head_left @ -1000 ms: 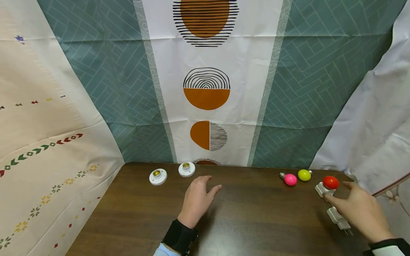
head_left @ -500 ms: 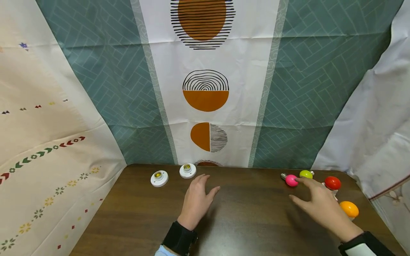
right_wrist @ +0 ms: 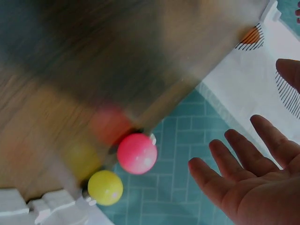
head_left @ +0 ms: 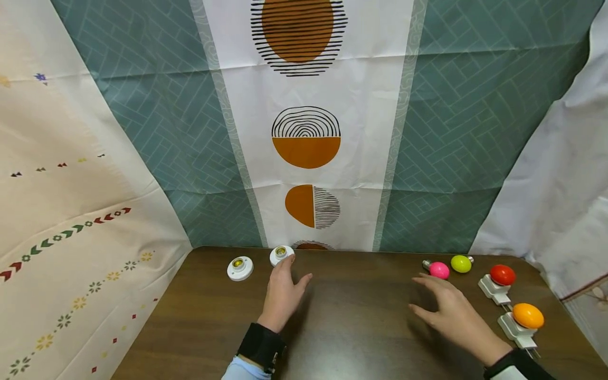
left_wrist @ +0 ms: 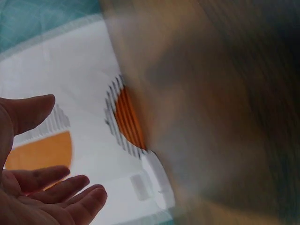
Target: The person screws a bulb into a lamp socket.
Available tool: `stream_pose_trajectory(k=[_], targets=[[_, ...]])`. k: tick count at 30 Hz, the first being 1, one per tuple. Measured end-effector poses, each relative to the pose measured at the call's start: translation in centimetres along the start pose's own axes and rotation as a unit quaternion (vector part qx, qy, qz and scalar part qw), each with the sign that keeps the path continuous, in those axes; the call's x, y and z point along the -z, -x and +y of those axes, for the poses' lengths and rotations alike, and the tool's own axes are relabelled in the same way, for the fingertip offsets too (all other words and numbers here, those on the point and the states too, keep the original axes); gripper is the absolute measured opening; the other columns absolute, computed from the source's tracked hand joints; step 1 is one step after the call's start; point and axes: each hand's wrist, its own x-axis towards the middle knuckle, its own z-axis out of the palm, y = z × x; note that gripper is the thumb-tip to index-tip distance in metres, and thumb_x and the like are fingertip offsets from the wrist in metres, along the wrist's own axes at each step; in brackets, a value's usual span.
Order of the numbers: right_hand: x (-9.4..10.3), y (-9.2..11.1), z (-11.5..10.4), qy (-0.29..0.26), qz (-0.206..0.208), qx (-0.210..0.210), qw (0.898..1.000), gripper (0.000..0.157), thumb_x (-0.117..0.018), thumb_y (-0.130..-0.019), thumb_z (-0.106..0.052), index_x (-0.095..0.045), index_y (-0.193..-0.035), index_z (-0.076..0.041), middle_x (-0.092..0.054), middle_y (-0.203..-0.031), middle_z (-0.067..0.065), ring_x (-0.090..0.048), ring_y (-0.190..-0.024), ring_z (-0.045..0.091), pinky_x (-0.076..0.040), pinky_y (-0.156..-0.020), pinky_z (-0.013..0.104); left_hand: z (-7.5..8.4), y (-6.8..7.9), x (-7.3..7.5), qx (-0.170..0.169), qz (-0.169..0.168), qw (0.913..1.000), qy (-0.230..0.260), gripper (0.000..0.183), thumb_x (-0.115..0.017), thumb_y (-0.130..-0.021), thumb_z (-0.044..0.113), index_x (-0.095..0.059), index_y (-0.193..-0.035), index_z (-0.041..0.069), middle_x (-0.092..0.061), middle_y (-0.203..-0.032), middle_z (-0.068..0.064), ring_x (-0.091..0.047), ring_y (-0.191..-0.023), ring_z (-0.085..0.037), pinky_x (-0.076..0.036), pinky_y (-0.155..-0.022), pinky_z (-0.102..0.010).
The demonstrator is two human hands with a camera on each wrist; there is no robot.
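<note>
My left hand (head_left: 280, 296) hovers over the table with fingers extended, its fingertips overlapping the edge of a round white lamp holder (head_left: 281, 253) in the head view. A second white lamp holder (head_left: 239, 268) sits to its left. My right hand (head_left: 453, 316) is over the table's right part, fingers loose and holding nothing. Just beyond its fingertips lie a pink bulb (head_left: 439, 270) and a yellow-green bulb (head_left: 461, 264). The right wrist view shows the pink bulb (right_wrist: 137, 153) and the yellow-green bulb (right_wrist: 105, 188) beside the spread fingers.
At the right, a red bulb (head_left: 502, 275) and an orange bulb (head_left: 528, 315) sit in white plug-in sockets with metal prongs. A patterned cloth (head_left: 323, 158) hangs along the table's back edge. Light cloths hang on both sides of the brown table (head_left: 361, 306).
My right hand has moved left, away from the red and orange bulbs, uncovering them. My left hand has shifted slightly left toward the nearer lamp holder.
</note>
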Motion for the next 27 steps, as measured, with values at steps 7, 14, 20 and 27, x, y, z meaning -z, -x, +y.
stream_pose_trajectory(k=[7,14,20,27], targets=[[-1.5,0.0,-0.6,-0.009,-0.030,-0.008,0.999,0.061,-0.077,-0.073,-0.032,-0.054,-0.125,-0.009,-0.048,-0.130,0.015,-0.044,-0.117,0.034,-0.037,-0.092,0.054,-3.0,-2.0,-1.1,0.029,0.017,0.9994,-0.006,0.078,-0.077,-0.073,0.039,-0.045,-0.130,-0.003,-0.049,-0.124,-0.019,-0.047,-0.114,-0.031,-0.039,-0.094,-0.040],[-2.5,-0.6,-1.0,-0.007,-0.032,0.005,0.999,0.073,-0.077,-0.073,-0.036,-0.046,-0.134,-0.011,-0.042,-0.136,0.016,-0.038,-0.122,0.034,-0.034,-0.095,0.055,-4.5,-4.5,-1.5,0.052,0.026,0.9980,-0.023,0.086,-0.077,-0.071,0.045,-0.042,-0.131,-0.006,-0.048,-0.121,-0.024,-0.048,-0.109,-0.036,-0.042,-0.088,-0.044],[-3.0,-0.7,-1.1,0.001,-0.032,0.009,0.999,0.077,-0.077,-0.072,-0.038,-0.044,-0.136,-0.010,-0.040,-0.137,0.017,-0.035,-0.124,0.036,-0.033,-0.095,0.056,-5.3,-5.7,-1.9,0.072,-0.004,0.9965,-0.042,0.089,-0.077,-0.070,0.047,-0.040,-0.129,-0.008,-0.045,-0.120,-0.027,-0.044,-0.111,-0.039,-0.040,-0.089,-0.047],[-3.0,-1.1,-1.0,0.016,-0.024,0.012,1.000,0.086,-0.076,-0.071,-0.042,-0.039,-0.138,-0.004,-0.036,-0.140,0.018,-0.030,-0.128,0.039,-0.028,-0.097,0.058,-6.5,-6.4,-2.5,0.103,-0.008,0.9927,-0.063,0.085,-0.078,-0.069,0.046,-0.042,-0.123,-0.008,-0.046,-0.109,-0.026,-0.044,-0.103,-0.039,-0.042,-0.083,-0.045]])
